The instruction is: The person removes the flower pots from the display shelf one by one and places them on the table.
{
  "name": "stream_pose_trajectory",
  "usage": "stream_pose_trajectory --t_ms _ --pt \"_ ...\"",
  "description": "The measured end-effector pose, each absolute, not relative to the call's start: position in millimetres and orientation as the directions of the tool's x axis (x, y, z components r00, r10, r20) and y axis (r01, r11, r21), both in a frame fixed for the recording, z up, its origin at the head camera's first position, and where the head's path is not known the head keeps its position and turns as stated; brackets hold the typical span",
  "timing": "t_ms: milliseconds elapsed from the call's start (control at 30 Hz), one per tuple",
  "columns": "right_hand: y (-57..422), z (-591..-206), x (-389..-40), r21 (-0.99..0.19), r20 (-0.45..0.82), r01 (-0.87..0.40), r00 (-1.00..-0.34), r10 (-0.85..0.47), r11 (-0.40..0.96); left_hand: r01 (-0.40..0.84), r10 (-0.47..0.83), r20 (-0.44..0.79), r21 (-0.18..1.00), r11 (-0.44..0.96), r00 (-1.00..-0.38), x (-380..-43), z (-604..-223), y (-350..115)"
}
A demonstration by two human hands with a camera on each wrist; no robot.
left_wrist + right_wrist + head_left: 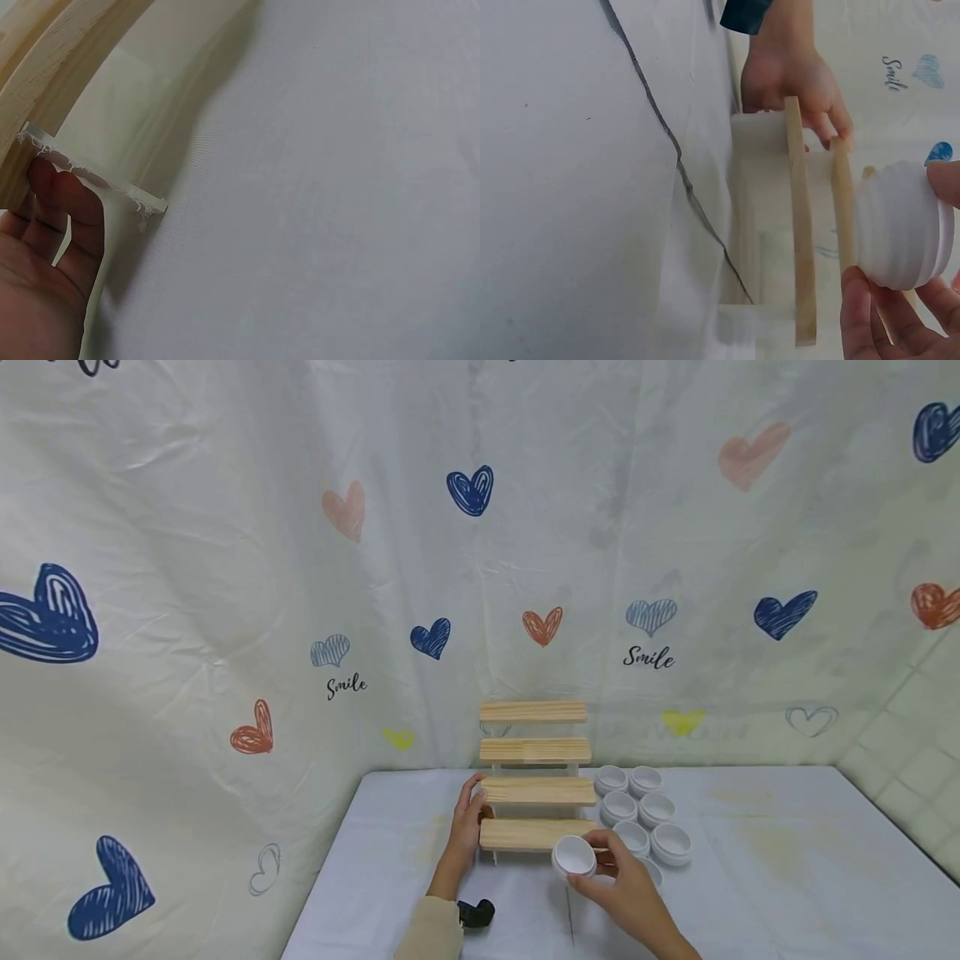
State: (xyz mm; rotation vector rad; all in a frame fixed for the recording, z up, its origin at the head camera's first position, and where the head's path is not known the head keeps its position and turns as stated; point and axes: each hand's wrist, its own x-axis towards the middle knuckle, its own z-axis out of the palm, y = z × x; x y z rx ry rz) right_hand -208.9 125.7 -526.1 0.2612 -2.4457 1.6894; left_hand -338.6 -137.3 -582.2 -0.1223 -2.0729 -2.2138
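A four-step display stand [536, 791] has pale wooden boards on white side supports. At its left side, my left hand [467, 827] grips the stand by a board's end. In the left wrist view, curled fingers [82, 206] sit against the white support under the wood. My right hand [628, 893] pinches a small white bowl [574, 857] between thumb and fingers, mouth up, before the right end of the lowest board. The right wrist view shows the bowl's ridged side [900, 225]; whether it is one bowl or stacked ones I cannot tell.
Several white bowls [657, 808] stand in two rows right of the stand, the nearest partly hidden by my right hand. A white cloth [750, 877] covers the table. A heart-printed curtain [570, 543] hangs behind. By my left wrist is a small black object [477, 913].
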Motion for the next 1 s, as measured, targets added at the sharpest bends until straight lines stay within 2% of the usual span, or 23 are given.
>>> stream_pose_trajectory --t_ms 367,700,1000 --pt "148.5 -527.5 -195.4 -0.911 0.197 -0.184 -0.980 -0.003 0.368 0.121 0.006 0.122 0.989 -0.087 -0.993 -339.1 -581.4 -140.0" --pt "168.9 -525.4 -188.3 -0.914 0.157 -0.135 -0.987 0.025 0.382 0.137 0.048 0.143 0.984 -0.115 -0.989 -320.8 -554.0 -141.8" --pt "188.4 -523.1 -186.6 -0.897 0.093 -0.054 -0.993 0.068 0.438 0.138 0.005 0.139 0.987 -0.078 -0.990 -337.1 -579.7 -138.1"
